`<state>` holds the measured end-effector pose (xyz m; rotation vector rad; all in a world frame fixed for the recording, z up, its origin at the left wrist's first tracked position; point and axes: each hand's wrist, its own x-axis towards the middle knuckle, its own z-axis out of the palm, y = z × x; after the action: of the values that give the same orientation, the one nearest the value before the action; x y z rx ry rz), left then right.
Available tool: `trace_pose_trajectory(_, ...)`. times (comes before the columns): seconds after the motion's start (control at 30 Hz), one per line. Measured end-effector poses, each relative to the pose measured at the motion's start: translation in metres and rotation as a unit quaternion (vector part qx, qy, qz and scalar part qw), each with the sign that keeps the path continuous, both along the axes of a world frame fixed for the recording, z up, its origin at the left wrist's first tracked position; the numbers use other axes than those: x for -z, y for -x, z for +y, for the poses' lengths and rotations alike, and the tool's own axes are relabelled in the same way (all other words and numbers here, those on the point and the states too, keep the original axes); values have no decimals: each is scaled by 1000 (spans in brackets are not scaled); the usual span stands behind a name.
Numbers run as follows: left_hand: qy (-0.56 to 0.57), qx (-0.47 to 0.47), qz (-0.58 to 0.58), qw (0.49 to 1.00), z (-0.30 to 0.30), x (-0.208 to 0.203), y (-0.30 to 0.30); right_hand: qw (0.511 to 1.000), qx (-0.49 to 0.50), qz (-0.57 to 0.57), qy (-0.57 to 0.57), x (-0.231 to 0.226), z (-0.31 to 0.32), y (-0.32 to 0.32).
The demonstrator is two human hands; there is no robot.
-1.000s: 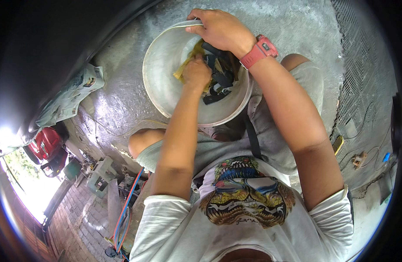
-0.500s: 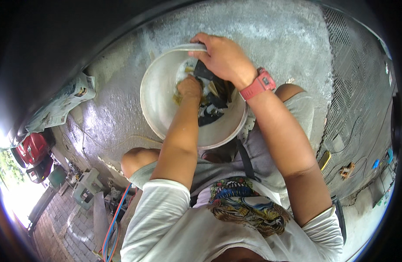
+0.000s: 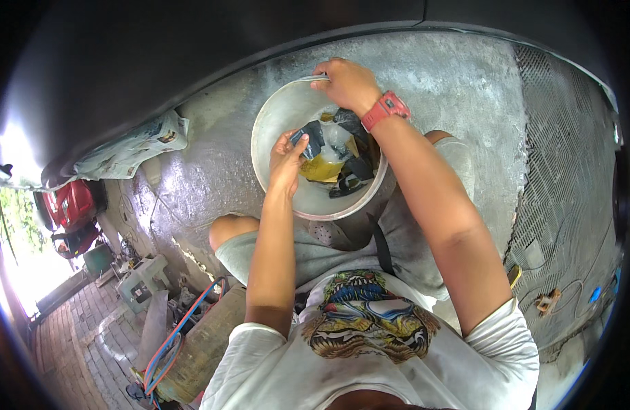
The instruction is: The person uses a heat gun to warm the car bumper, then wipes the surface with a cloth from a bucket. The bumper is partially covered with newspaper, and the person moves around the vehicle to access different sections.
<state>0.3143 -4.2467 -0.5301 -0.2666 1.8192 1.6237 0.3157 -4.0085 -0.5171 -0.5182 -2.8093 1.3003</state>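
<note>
Two hands at the basin

Head view: pale round basin (image 3: 277, 130) sits on wet concrete floor (image 3: 465, 89) between the knees. Left hand (image 3: 287, 160) pinches a dark part (image 3: 313, 140) inside it. Right hand (image 3: 347, 83) clamps the far rim; red watch (image 3: 385, 109) on that wrist. Yellow liquid (image 3: 322, 169) pooled in the basin.

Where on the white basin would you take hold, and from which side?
Grip the basin by its thin raised rim, from above at the far edge, where the right hand already pinches it; the left hand and dark cloth fill the inside.
</note>
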Motion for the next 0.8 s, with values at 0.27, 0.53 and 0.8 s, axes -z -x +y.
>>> trace_pose_trajectory(0.27,-175,-80,-18,981,-18,-57,-10,999,-20,30,-28,1,-1,-23)
trace_pose_trajectory(0.53,-186,-93,22,978,-6,-71,-28,999,34,26,18,-5,-7,-44)
trace_pose_trajectory(0.8,-124,-103,100,982,-15,-64,-32,989,133,68,19,2,-20,-73)
